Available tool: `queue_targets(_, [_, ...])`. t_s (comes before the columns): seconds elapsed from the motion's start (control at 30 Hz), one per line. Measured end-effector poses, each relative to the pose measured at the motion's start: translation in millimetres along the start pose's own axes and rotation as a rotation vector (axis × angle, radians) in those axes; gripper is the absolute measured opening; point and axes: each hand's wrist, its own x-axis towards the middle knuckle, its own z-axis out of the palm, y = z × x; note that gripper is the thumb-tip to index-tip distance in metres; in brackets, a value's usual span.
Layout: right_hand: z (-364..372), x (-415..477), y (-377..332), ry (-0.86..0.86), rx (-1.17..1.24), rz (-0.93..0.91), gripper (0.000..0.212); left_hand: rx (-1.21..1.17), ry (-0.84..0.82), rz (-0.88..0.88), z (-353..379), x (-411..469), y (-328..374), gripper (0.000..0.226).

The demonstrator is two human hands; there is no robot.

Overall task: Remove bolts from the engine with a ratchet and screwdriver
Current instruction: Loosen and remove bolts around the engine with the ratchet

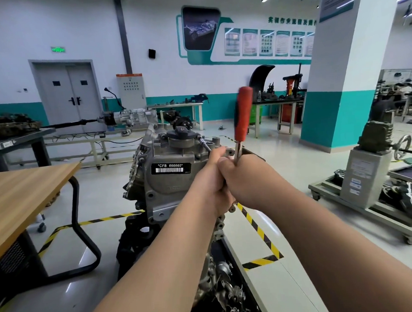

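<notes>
**Both hands locked together at the top of the engine**

Nearest to me, my two bare forearms run forward and meet at the engine's upper edge. My left hand [212, 179] has its fingers curled round the handle of the ratchet [205, 144]. Most of that handle is hidden in the fist. Only the chrome shaft shows, slanting up and left to a spot just beside the black filler cap [180, 131].

My right hand [246, 177] presses against the left, its fingers closed on the metal shank of the screwdriver [243, 114]. The red handle stands nearly upright above the fist, and the tip is hidden. Whether this hand also grips the ratchet, I cannot tell.

The engine [163, 181] sits straight ahead beneath both hands, with a black label reading CFB 666660 facing me. To its left is a wooden surface [24, 187] on a black frame. Yellow-and-black tape [260, 231] crosses the floor on the right. Farther off stand a white-and-teal pillar [338, 79] and grey double doors [67, 95].
</notes>
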Motion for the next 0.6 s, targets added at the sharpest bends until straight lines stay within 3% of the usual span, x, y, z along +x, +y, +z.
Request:
queue_targets(0.17, [2.8,-2.1,-4.3,0.184,-0.47,-0.065,0.042,-0.022,0.042,0.013,1.2,-3.5,-0.8,0.04])
queue_targets(0.33, [10.3,1.6,-4.1,0.349,-0.455,-0.161,0.031,-0.086,-0.102,-0.008,-1.2,-7.5,5.1,0.046])
queue_targets(0.43, [14.7,6.4,-3.0,0.312,-0.34,-0.172,0.031,-0.046,-0.117,0.035,-1.8,-13.9,7.9,0.045])
queue_targets(0.53, [17.9,9.2,0.1,0.265,0.002,-0.087,0.036,0.001,-0.096,0.061,-6.3,-13.7,5.7,0.052])
queue_targets(0.6, [19.3,9.9,4.2,0.249,0.235,-0.006,0.042,-0.03,-0.073,0.07,-6.8,-14.2,1.6,0.042])
